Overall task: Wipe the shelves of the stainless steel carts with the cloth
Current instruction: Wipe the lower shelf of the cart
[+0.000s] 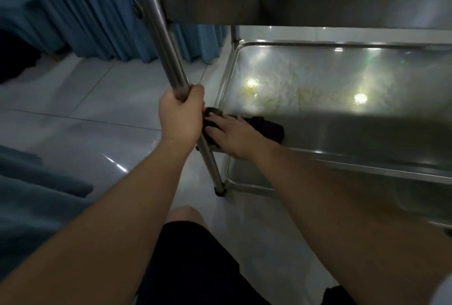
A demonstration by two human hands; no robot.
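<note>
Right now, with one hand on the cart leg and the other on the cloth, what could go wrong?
1. The right hand presses the dark cloth at the lower shelf's corner; fingers could catch the raised rim.
2. The left hand grips the cart leg; a hard pull might shift the cart on the glossy floor.

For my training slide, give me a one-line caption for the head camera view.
Left hand grips the cart post while right hand presses a dark cloth on the lower shelf.
</note>
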